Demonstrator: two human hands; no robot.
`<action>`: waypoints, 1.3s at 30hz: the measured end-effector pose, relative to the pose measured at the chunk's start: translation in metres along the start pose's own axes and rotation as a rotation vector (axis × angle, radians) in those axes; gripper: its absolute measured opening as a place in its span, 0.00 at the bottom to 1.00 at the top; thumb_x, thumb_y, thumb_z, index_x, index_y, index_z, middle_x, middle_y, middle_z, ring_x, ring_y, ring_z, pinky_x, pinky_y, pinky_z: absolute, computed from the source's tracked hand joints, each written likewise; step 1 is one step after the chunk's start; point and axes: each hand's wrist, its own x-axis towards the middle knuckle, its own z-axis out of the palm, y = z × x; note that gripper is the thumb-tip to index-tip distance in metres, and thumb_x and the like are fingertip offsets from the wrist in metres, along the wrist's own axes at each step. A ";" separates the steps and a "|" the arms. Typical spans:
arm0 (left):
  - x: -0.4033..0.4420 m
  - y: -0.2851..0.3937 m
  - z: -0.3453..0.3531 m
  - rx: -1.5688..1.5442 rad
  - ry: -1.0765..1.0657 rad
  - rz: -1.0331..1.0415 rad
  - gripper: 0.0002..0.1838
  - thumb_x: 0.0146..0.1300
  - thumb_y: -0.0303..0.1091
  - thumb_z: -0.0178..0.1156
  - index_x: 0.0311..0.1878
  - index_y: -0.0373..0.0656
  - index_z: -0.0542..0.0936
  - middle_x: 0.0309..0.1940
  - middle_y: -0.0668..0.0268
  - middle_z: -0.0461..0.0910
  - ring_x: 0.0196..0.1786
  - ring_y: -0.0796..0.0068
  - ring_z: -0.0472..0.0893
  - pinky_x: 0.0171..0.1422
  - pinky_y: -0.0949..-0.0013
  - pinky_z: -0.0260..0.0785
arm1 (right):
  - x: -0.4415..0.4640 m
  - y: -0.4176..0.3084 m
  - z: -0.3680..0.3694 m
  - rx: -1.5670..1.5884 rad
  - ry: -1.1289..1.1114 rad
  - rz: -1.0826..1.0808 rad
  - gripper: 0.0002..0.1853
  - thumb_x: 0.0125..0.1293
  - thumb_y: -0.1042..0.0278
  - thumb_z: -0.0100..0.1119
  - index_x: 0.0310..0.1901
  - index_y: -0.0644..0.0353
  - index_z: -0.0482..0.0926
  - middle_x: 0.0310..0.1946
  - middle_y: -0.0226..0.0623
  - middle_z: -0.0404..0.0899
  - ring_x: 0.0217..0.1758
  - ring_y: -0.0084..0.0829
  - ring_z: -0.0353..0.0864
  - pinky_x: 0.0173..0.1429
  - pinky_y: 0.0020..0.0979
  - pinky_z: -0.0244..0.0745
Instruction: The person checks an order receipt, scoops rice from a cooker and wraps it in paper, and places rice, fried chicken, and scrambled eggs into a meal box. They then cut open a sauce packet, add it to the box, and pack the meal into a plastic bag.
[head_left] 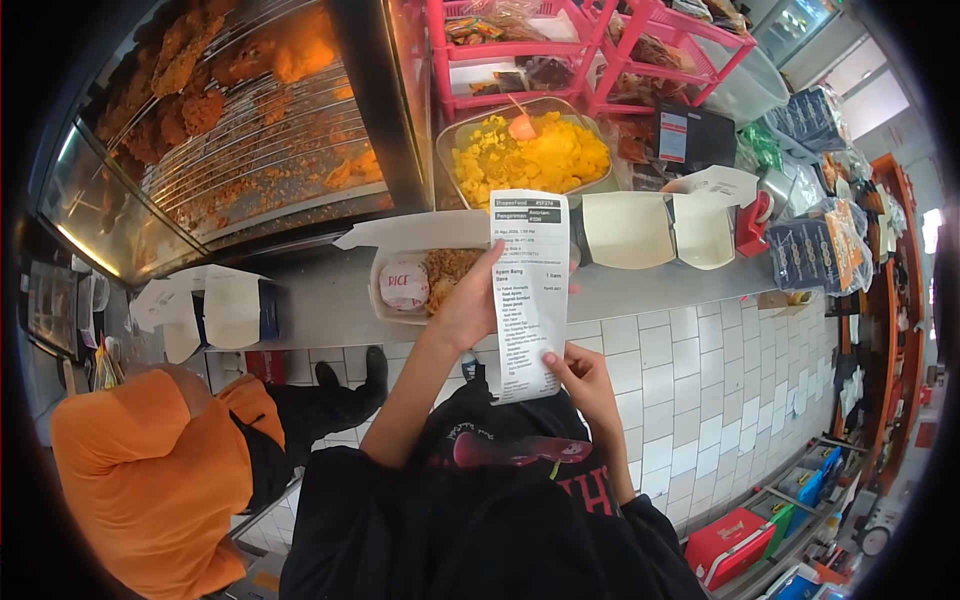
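A long printed paper receipt [532, 300] hangs upright between my hands, its text facing me. My left hand [472, 298] grips its left edge, with the fingers behind the paper. Lower down, my right hand [587, 378] pinches the bottom right edge between thumb and fingers. Just beyond my left hand, an open paper food box [378, 285] rests on the metal counter [640, 290]. Inside it are a round wrapped rice packet [404, 286] and a piece of fried chicken [452, 268], partly hidden by my left hand.
A tray of scrambled egg [530, 150] stands behind the receipt, below pink racks [510, 50]. Fried chicken fills part of a glass display case [395, 120] at left. Open boxes [628, 232] stand to the right, another box [235, 308] to the left. A person in orange [150, 470] is at my left.
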 end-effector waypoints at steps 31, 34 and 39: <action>0.119 0.008 -0.003 -0.223 0.353 0.322 0.35 0.61 0.61 0.32 0.62 0.44 0.58 0.52 0.45 0.68 0.45 0.49 0.75 0.47 0.41 0.68 | 0.142 -0.137 -0.219 -0.980 -1.053 0.394 0.16 0.66 0.55 0.46 0.42 0.60 0.75 0.25 0.33 0.81 0.34 0.25 0.82 0.36 0.26 0.73; 0.125 0.012 0.013 -0.297 0.382 0.337 0.38 0.60 0.64 0.31 0.62 0.42 0.59 0.53 0.46 0.67 0.46 0.47 0.74 0.48 0.40 0.67 | 0.151 -0.130 -0.199 -0.978 -0.959 0.170 0.22 0.64 0.46 0.44 0.42 0.59 0.75 0.19 0.33 0.78 0.29 0.29 0.79 0.36 0.29 0.71; 0.122 0.016 0.021 -0.266 0.190 0.403 0.37 0.62 0.63 0.30 0.63 0.41 0.57 0.54 0.46 0.66 0.49 0.49 0.73 0.50 0.44 0.67 | 0.144 -0.113 -0.146 -0.708 -0.802 -0.042 0.16 0.61 0.60 0.56 0.47 0.60 0.74 0.41 0.43 0.75 0.41 0.36 0.76 0.47 0.33 0.70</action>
